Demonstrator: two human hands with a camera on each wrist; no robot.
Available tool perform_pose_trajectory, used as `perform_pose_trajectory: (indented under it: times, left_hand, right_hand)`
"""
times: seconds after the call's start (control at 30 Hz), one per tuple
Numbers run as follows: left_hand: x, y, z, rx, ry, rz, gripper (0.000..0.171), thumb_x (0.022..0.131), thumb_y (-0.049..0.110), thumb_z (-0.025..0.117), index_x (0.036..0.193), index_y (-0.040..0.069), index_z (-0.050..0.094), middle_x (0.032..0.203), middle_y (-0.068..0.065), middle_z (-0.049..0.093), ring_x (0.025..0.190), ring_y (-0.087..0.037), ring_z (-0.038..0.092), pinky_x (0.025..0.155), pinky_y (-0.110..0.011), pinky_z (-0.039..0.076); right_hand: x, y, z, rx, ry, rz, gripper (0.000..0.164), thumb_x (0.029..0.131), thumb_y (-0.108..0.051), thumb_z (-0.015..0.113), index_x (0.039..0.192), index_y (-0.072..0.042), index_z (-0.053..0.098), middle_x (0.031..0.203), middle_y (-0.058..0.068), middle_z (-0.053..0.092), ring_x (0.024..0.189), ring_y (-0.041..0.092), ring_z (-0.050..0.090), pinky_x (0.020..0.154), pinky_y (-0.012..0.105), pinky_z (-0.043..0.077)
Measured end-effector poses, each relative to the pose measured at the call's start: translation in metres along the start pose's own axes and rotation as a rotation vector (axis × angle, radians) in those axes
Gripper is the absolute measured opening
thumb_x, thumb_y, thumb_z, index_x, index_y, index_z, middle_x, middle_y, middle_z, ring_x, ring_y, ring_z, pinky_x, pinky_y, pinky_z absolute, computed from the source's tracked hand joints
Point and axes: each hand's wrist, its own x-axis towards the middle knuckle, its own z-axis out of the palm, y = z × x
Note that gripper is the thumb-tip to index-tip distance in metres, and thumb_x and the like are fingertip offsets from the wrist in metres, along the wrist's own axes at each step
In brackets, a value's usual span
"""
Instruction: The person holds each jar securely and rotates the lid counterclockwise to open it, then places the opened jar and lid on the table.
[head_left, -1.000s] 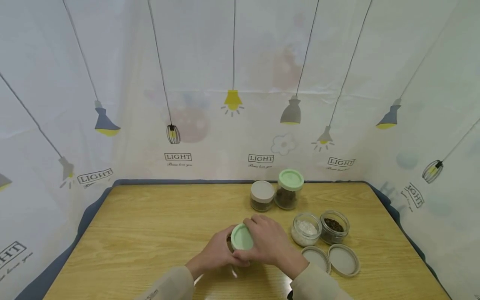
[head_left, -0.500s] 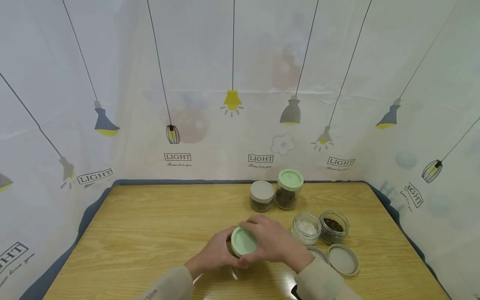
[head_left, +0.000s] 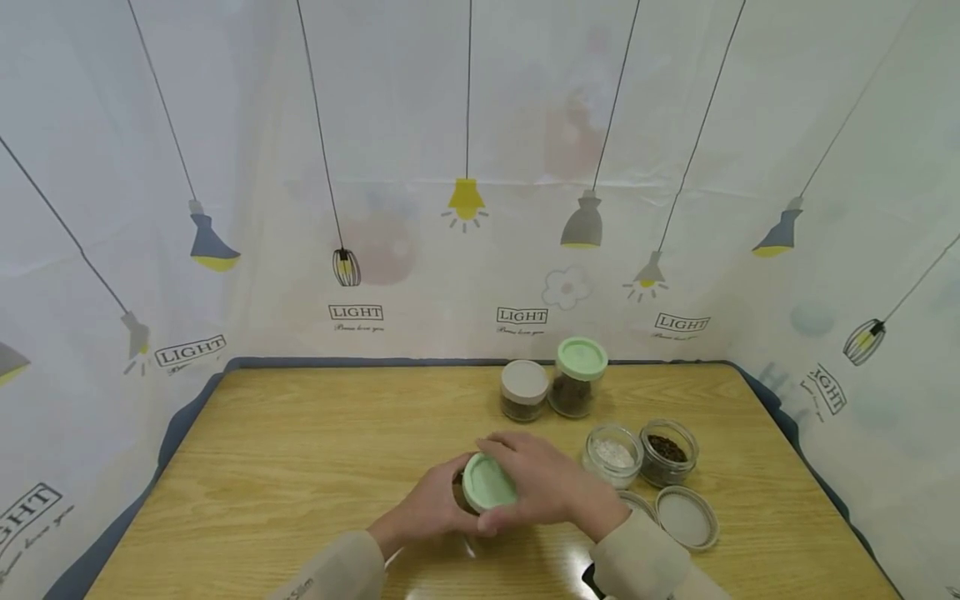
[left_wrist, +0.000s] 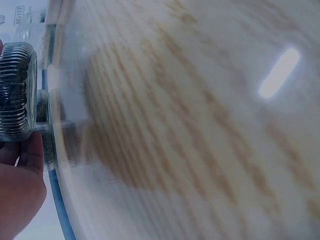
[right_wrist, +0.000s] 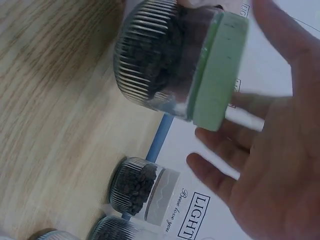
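My left hand (head_left: 429, 503) grips a ribbed glass jar (right_wrist: 150, 60) from the side, above the table near the front. Dark pieces fill part of the jar, which is tilted. A pale green lid (head_left: 489, 483) covers its mouth. My right hand (head_left: 546, 483) curls its thumb and index finger round the lid's edge. In the right wrist view, the lower fingers of that hand stand apart from the lid. The jar's ribbed wall also shows at the left edge of the left wrist view, with part of the hand below it.
Behind stand a jar with a whitish lid (head_left: 524, 390) and a taller green-lidded jar (head_left: 577, 383). To the right are open jars of white grains (head_left: 612, 457) and dark bits (head_left: 667, 454). A loose lid (head_left: 686, 518) lies before them; another is partly hidden by my right sleeve.
My right hand has shifted slightly rightward and turned on the lid, so more of the green top shows. The left hand stays round the jar. The other jars have not moved.
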Motion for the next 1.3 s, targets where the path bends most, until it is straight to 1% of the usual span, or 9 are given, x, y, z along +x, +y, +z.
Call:
perform_pose_trajectory:
  times: [0.1, 0.17, 0.3, 0.37, 0.5, 0.67, 0.83, 1.07, 1.3]
  left_hand:
    - [0.001, 0.001, -0.001, -0.017, -0.005, -0.013, 0.082, 0.073, 0.038, 0.085, 0.143, 0.023, 0.045, 0.129, 0.008, 0.06, 0.113, -0.011, 0.058, 0.096, -0.028, 0.047]
    - [0.001, 0.003, -0.001, -0.033, -0.011, -0.023, 0.08, 0.073, 0.036, 0.085, 0.142, 0.024, 0.045, 0.128, 0.008, 0.06, 0.113, -0.012, 0.058, 0.095, -0.028, 0.048]
    - [0.0, 0.004, -0.001, -0.028, -0.001, -0.035, 0.081, 0.072, 0.037, 0.086, 0.142, 0.024, 0.046, 0.128, 0.008, 0.06, 0.113, -0.012, 0.057, 0.095, -0.029, 0.047]
    - [0.0, 0.004, -0.001, -0.015, 0.003, -0.032, 0.082, 0.072, 0.039, 0.085, 0.142, 0.023, 0.046, 0.129, 0.009, 0.06, 0.114, -0.012, 0.057, 0.096, -0.029, 0.047]
    - [0.0, 0.005, -0.001, 0.006, 0.002, -0.02, 0.082, 0.073, 0.041, 0.085, 0.142, 0.022, 0.046, 0.132, 0.009, 0.059, 0.115, -0.011, 0.058, 0.097, -0.029, 0.047]
    - [0.001, 0.005, -0.002, -0.009, -0.018, -0.032, 0.082, 0.073, 0.04, 0.085, 0.143, 0.023, 0.045, 0.133, 0.008, 0.058, 0.116, -0.011, 0.057, 0.099, -0.03, 0.047]
    - [0.001, 0.003, -0.003, -0.008, -0.034, -0.037, 0.082, 0.073, 0.039, 0.085, 0.143, 0.02, 0.045, 0.133, 0.006, 0.058, 0.117, -0.013, 0.057, 0.099, -0.03, 0.047]
    - [0.001, 0.001, -0.003, -0.006, -0.048, -0.056, 0.087, 0.073, 0.039, 0.085, 0.146, 0.019, 0.042, 0.134, 0.004, 0.057, 0.119, -0.014, 0.056, 0.1, -0.033, 0.046]
    - [0.0, 0.0, -0.001, -0.057, -0.073, -0.066, 0.085, 0.073, 0.037, 0.086, 0.144, 0.021, 0.043, 0.133, 0.004, 0.058, 0.118, -0.014, 0.056, 0.099, -0.034, 0.047]
  right_hand:
    - [0.0, -0.003, 0.002, -0.058, 0.052, 0.076, 0.097, 0.075, -0.079, 0.057, 0.143, -0.01, 0.046, 0.136, 0.013, 0.053, 0.124, 0.031, 0.052, 0.101, 0.049, 0.045]
    - [0.0, -0.005, 0.004, -0.112, 0.069, 0.131, 0.096, 0.076, -0.081, 0.053, 0.139, -0.01, 0.048, 0.13, 0.012, 0.056, 0.119, 0.03, 0.055, 0.097, 0.049, 0.046]
    - [0.001, -0.01, 0.008, -0.169, 0.059, 0.211, 0.096, 0.073, -0.086, 0.048, 0.135, -0.013, 0.05, 0.12, 0.009, 0.059, 0.112, 0.027, 0.057, 0.092, 0.047, 0.046]
    - [0.001, -0.013, 0.009, -0.185, 0.048, 0.221, 0.097, 0.072, -0.088, 0.047, 0.133, -0.014, 0.05, 0.115, 0.009, 0.059, 0.107, 0.026, 0.058, 0.09, 0.046, 0.047]
    - [0.002, -0.017, 0.009, -0.211, 0.058, 0.191, 0.095, 0.07, -0.089, 0.048, 0.125, -0.011, 0.052, 0.107, 0.008, 0.058, 0.098, 0.024, 0.059, 0.083, 0.043, 0.051]
    - [0.001, -0.017, 0.009, -0.197, 0.085, 0.135, 0.084, 0.074, -0.081, 0.056, 0.121, -0.011, 0.055, 0.104, 0.006, 0.058, 0.092, 0.02, 0.058, 0.078, 0.038, 0.052]
    - [0.001, -0.013, 0.007, -0.163, 0.062, 0.066, 0.086, 0.073, -0.074, 0.065, 0.132, -0.011, 0.053, 0.115, 0.007, 0.058, 0.1, 0.021, 0.057, 0.083, 0.039, 0.052]
    - [0.0, -0.009, 0.0, -0.088, -0.034, 0.004, 0.09, 0.073, -0.059, 0.076, 0.145, -0.014, 0.044, 0.128, 0.005, 0.053, 0.115, 0.024, 0.051, 0.095, 0.044, 0.048]
    - [-0.003, -0.013, -0.008, -0.075, -0.108, -0.05, 0.084, 0.075, -0.029, 0.084, 0.147, -0.024, 0.041, 0.142, 0.002, 0.048, 0.13, 0.026, 0.043, 0.103, 0.048, 0.043]
